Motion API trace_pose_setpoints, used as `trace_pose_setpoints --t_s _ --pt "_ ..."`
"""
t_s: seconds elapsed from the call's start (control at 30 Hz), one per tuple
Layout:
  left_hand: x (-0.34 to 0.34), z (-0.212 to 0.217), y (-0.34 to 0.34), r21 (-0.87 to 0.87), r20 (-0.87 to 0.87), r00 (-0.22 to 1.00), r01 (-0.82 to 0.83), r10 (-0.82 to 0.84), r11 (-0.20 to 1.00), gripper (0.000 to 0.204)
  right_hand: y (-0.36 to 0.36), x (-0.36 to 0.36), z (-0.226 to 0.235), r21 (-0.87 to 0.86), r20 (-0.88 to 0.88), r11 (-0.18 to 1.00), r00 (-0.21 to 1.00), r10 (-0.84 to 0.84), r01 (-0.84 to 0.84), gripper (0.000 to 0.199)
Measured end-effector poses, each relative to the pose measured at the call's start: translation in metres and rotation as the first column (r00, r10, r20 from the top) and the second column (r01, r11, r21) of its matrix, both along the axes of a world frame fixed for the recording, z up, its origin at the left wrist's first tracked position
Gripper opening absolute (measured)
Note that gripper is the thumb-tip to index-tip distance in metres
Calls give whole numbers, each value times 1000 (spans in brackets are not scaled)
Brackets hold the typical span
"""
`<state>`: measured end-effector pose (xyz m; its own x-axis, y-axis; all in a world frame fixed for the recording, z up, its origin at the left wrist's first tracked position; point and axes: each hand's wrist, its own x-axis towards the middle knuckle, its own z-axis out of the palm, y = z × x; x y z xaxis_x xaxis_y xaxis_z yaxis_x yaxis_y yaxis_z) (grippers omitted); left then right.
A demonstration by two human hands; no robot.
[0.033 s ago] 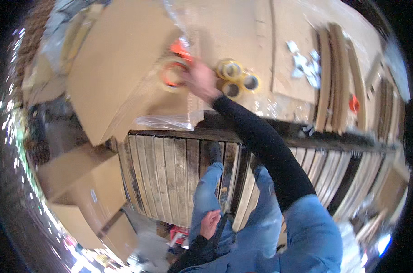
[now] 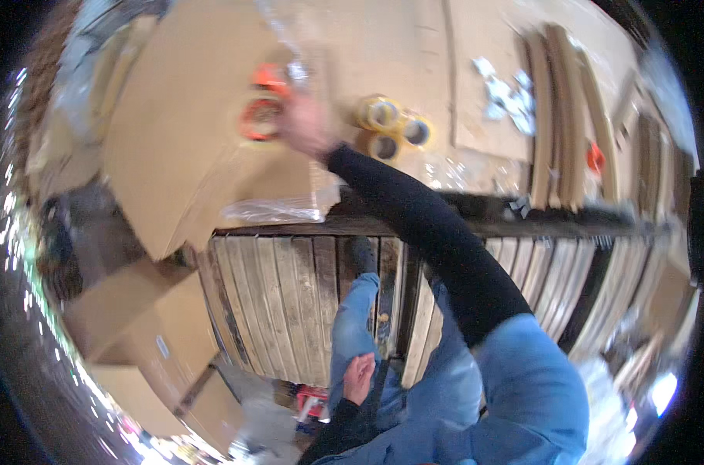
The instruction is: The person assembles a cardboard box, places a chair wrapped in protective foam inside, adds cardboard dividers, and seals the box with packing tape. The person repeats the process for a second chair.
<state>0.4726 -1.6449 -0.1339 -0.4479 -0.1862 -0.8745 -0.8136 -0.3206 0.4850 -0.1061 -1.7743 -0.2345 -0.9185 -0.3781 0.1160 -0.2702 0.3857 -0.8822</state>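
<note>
One orange tape dispenser [image 2: 262, 101]; motion-blurred

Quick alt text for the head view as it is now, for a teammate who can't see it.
A person's right hand, motion-blurred, holds an orange tape dispenser over a cardboard sheet. A cluster of yellow-edged tape rolls lies to its right. The left hand rests at the left leg.
</note>
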Motion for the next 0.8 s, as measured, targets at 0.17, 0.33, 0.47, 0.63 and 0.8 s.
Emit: trace_pose_setpoints --t_s 0.17,0.33,0.47,0.63,0.8 --pt "3 -2 -38 88 101 965 -251 242 964 28 -187 -38 5 323 170 943 974 -147 86 25" --pt "23 -22 -43 2 81 953 -293 292 956 23 -182 -19 33 99 165 988 977 -137 122 48" --pt "-51 13 -35 73 72 979 -195 190 978 22 -54 47 24 -256 77 959 991 -108 124 62" --pt "-68 -22 8 300 112 981 -187 161 935 23 276 157 -29 10 449 900 803 -393 435 51" --pt "-91 -45 91 329 136 990 -71 27 941 53 685 305 -66 652 330 556 467 -821 516 54"
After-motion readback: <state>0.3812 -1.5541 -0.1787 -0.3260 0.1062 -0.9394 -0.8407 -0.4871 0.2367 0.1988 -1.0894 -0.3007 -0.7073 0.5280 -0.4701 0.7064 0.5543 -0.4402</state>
